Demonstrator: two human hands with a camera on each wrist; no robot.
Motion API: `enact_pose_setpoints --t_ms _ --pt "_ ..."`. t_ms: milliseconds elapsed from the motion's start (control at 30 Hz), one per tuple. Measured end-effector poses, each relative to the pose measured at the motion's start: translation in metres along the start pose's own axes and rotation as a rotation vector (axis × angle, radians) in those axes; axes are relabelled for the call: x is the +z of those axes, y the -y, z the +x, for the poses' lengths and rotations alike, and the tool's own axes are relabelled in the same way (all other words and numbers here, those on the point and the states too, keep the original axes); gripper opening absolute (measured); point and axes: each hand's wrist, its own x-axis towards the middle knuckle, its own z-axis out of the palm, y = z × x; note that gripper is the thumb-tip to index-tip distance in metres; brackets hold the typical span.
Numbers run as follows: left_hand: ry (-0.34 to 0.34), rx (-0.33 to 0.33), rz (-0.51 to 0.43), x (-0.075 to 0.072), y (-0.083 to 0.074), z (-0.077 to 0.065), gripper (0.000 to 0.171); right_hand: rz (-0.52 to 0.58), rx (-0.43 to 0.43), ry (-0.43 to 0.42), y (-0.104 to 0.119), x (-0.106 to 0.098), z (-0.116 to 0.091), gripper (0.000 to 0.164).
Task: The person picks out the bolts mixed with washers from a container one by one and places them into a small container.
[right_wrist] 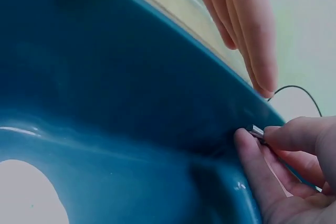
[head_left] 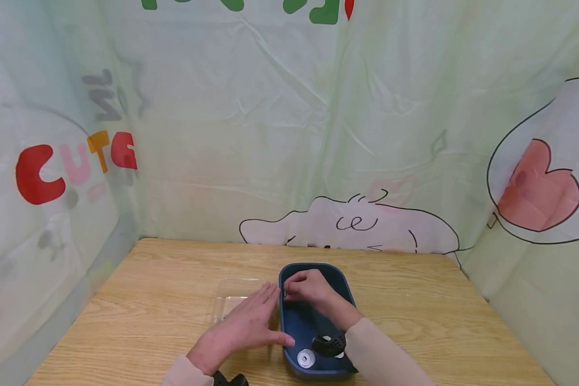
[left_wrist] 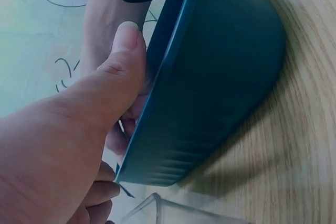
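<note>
A deep dark-blue plastic basin (head_left: 303,320) stands on the table between the hands. My right hand (head_left: 311,289) reaches inside its far left part; thumb and index finger pinch a small silvery metal cylinder (right_wrist: 255,131) close to the side wall. Along the left rim lies my left hand (head_left: 251,323), its fingers straight and together at the outer side, the thumb (left_wrist: 126,51) extended by the rim. A white round disc with a centre hole (head_left: 306,358) lies on the basin's floor at the near end. More white shows beside it, partly hidden by the right wrist's black camera (head_left: 329,344).
Left of the basin, partly behind my left hand, a clear plastic box (head_left: 222,300) holds small shiny bits too small to identify. The wooden table (head_left: 415,311) extends to both sides. Patterned curtains (head_left: 222,134) hang behind and beside it.
</note>
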Motion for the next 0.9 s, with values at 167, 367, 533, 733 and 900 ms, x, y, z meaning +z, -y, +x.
enact_pose_setpoints --t_ms 167,367,533,733,900 --pt "-0.033 0.004 -0.003 -0.005 0.003 -0.004 0.114 0.027 -0.013 0.006 0.006 -0.003 -0.002 0.019" --pt "-0.059 0.006 -0.007 -0.012 0.008 -0.008 0.111 0.054 -0.029 0.022 0.015 -0.003 -0.005 0.021" --pt "-0.083 -0.007 -0.020 -0.017 0.015 -0.012 0.111 0.067 -0.042 0.042 0.022 -0.001 -0.007 0.022" --pt "-0.112 -0.029 -0.028 -0.021 0.024 -0.019 0.112 0.098 -0.058 0.078 0.029 0.005 -0.007 0.022" --pt "-0.145 -0.055 -0.052 -0.024 0.032 -0.025 0.114 0.113 -0.074 0.114 0.034 0.012 -0.007 0.021"
